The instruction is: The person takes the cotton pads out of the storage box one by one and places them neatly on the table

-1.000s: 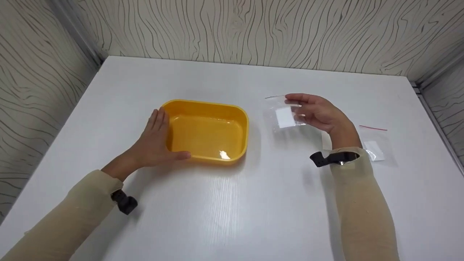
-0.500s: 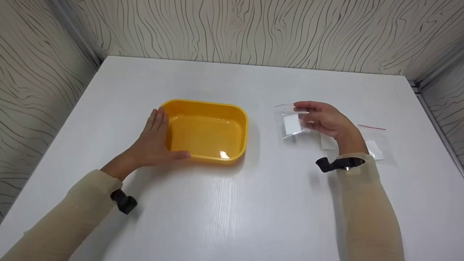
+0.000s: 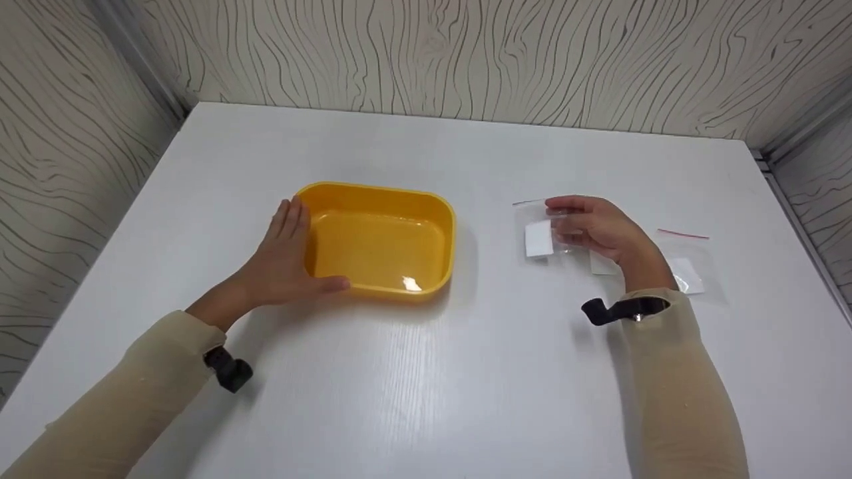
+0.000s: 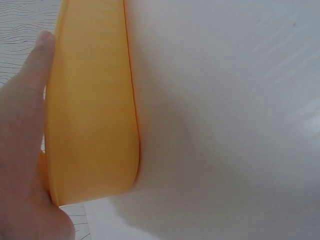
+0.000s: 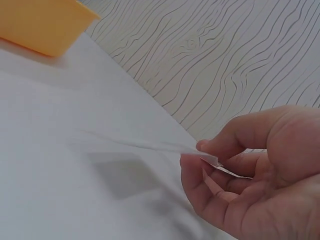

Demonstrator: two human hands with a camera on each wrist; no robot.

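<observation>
A yellow rectangular plastic container (image 3: 379, 243) sits on the white table, and nothing lies inside it. My left hand (image 3: 279, 259) rests against its left end, fingers straight along the wall and thumb along the front rim. In the left wrist view the yellow side wall (image 4: 92, 115) fills the space beside that hand. To the right, my right hand (image 3: 596, 229) pinches a clear zip bag (image 3: 532, 213) with a white square inside. The right wrist view has the bag edge-on between thumb and fingers (image 5: 192, 175), above its shadow on the table.
A second clear zip bag (image 3: 692, 253) with a red seal line lies on the table behind the right wrist. A pale square (image 3: 602, 264) shows partly under the right hand. A patterned wall panel (image 3: 452, 60) stands along the table's back edge.
My right hand has moved right and nearer to me with the zip bag, away from the container. The left hand and container stay in place.
</observation>
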